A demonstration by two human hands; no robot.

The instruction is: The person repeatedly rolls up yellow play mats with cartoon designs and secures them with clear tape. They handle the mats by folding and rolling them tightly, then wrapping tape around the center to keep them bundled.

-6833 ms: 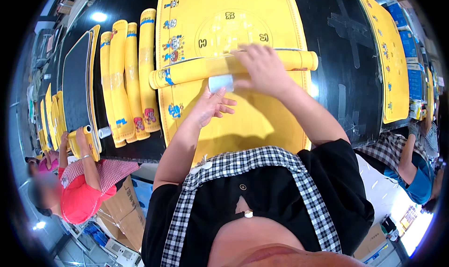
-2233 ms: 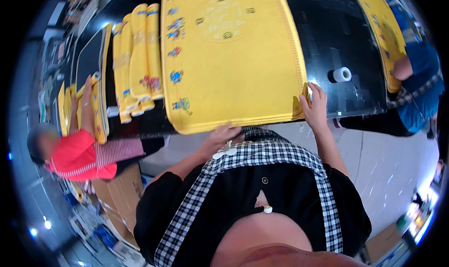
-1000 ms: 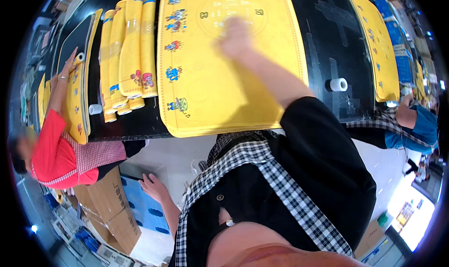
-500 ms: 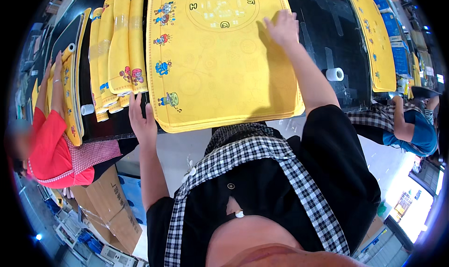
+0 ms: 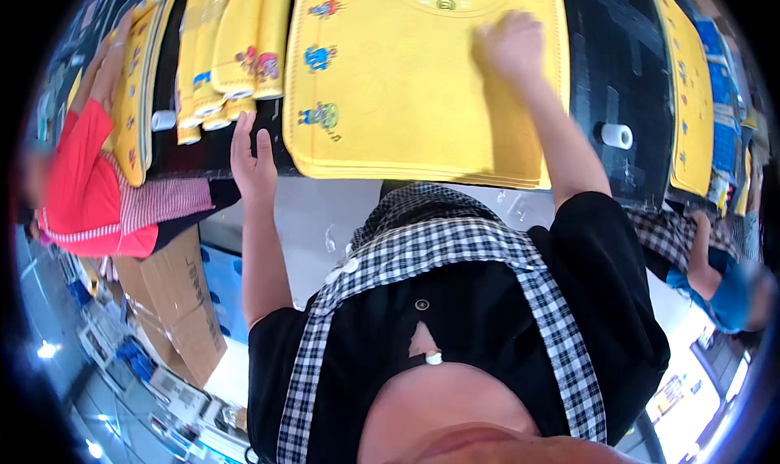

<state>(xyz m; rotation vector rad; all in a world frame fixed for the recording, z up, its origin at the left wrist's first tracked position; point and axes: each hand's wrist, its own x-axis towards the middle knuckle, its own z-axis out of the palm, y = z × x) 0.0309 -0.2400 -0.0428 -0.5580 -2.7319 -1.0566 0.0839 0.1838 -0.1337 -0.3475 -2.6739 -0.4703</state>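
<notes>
Fingers of the right hand (image 5: 510, 48) lie spread and flat on the big yellow soft mat with small cartoon prints (image 5: 406, 82), gripping nothing, while the left hand (image 5: 253, 157) rests open at the near edge of the black table (image 5: 589, 66), just left of the mat's corner. I judge the mat is laid out flat on its stack and still unrolled, whereas several rolled yellow mats (image 5: 231, 54) already lie to the left. On the table stands also a small white tape roll (image 5: 616, 135); other workers sit at both sides, and a brown cardboard box (image 5: 175, 301) stands on the floor.
</notes>
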